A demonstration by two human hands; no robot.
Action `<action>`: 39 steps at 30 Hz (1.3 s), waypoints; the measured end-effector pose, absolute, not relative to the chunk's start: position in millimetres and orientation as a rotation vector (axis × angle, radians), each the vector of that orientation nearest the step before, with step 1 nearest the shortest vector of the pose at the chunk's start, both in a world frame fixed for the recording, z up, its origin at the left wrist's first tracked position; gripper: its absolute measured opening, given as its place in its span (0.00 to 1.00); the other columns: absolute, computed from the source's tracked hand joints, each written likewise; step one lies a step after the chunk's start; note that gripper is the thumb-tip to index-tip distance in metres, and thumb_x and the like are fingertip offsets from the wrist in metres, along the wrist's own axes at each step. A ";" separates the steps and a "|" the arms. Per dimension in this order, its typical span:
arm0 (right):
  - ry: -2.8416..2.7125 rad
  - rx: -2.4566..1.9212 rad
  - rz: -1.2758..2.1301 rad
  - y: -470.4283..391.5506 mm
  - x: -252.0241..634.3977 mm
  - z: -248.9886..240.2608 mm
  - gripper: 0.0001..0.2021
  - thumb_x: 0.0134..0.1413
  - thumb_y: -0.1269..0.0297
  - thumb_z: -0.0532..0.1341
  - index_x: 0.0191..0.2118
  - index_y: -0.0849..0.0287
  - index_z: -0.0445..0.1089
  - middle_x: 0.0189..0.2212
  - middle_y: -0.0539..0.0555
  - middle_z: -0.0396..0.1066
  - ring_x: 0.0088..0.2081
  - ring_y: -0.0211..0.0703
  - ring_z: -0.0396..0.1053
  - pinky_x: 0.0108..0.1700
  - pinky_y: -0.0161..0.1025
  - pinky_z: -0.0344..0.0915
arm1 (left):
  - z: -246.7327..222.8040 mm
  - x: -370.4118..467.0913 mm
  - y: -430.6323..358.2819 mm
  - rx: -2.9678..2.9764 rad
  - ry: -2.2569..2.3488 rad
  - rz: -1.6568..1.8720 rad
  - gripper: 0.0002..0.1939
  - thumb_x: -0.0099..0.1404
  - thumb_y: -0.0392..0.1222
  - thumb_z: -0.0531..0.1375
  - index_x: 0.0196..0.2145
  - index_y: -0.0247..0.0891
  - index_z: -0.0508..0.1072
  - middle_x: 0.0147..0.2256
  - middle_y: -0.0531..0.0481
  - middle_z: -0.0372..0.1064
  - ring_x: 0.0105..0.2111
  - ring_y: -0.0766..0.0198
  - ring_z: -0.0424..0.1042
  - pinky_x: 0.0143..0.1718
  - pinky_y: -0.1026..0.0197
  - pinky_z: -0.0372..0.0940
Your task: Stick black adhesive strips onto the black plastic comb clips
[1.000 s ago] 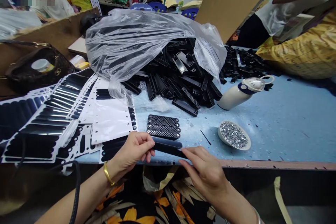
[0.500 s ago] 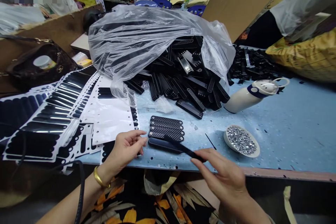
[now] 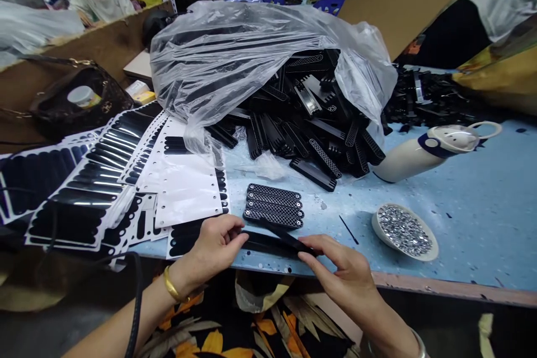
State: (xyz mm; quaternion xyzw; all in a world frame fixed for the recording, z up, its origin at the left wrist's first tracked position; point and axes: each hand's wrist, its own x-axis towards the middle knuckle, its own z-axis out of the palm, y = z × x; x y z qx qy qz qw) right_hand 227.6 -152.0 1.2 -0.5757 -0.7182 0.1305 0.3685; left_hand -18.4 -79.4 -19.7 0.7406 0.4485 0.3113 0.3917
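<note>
My left hand [image 3: 222, 241] pinches the left end of a dark bar [image 3: 268, 243] between thumb and fingers, at the table's front edge. In my right hand [image 3: 339, 268] is the right end of a slim black strip [image 3: 279, 230], which slants up to the left over the bar. Whether my right fingers also touch the bar's right end I cannot tell. Just behind both lies a row of several black bars with a mesh pattern [image 3: 273, 205], side by side, with silver dots at their ends.
Black comb-ended pieces [image 3: 312, 148] spill from a clear plastic bag [image 3: 218, 61]. Sheets of black stickers [image 3: 71, 218] cover the left side. A bowl of small silver parts [image 3: 405, 232], a leaning white bottle [image 3: 413, 156] and a thin black stick [image 3: 349, 229] are on the right. A person [image 3: 104, 3] sits far left.
My left hand has closed on the left end of the bar, which was lying on the table. My right hand has brought the strip closer to it. The view has shifted slightly left.
</note>
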 end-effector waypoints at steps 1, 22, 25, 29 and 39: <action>-1.849 -1.472 0.333 -152.2 228.4 2.7 0.05 0.56 0.67 0.62 0.38 0.56 0.75 0.31 0.53 0.78 0.31 0.42 0.77 0.33 0.36 0.75 | -20.2 -19.1 -79.4 1.879 1.135 0.785 0.06 0.59 0.37 0.59 0.33 0.34 0.76 0.25 0.49 0.72 0.23 0.67 0.69 0.25 0.68 0.65; -2.039 -1.431 0.212 -126.1 252.8 2.8 0.05 0.57 0.67 0.61 0.36 0.56 0.75 0.32 0.55 0.79 0.32 0.45 0.78 0.33 0.38 0.76 | -25.1 -7.3 -48.5 1.699 1.126 0.743 0.11 0.54 0.32 0.61 0.37 0.32 0.77 0.23 0.53 0.69 0.20 0.72 0.64 0.21 0.71 0.60; -2.084 -1.403 0.190 -119.2 250.7 2.3 0.05 0.57 0.66 0.61 0.36 0.55 0.75 0.33 0.55 0.79 0.33 0.45 0.78 0.34 0.38 0.76 | -24.6 -8.1 -47.0 1.667 1.128 0.745 0.12 0.54 0.33 0.61 0.37 0.31 0.78 0.24 0.51 0.70 0.21 0.70 0.66 0.22 0.70 0.62; -2.119 -1.356 0.169 -110.5 242.4 5.2 0.06 0.58 0.68 0.60 0.37 0.55 0.75 0.31 0.54 0.79 0.32 0.43 0.78 0.34 0.37 0.76 | -23.1 -7.9 -46.7 1.663 1.119 0.721 0.11 0.54 0.33 0.61 0.36 0.30 0.79 0.24 0.49 0.71 0.23 0.68 0.68 0.23 0.69 0.64; -2.163 -1.378 0.266 -104.3 238.3 11.2 0.06 0.58 0.68 0.58 0.35 0.56 0.73 0.27 0.53 0.75 0.28 0.41 0.75 0.29 0.35 0.72 | -15.3 -10.2 -46.9 1.716 1.038 0.698 0.05 0.56 0.34 0.60 0.31 0.33 0.76 0.21 0.53 0.67 0.21 0.69 0.65 0.23 0.69 0.62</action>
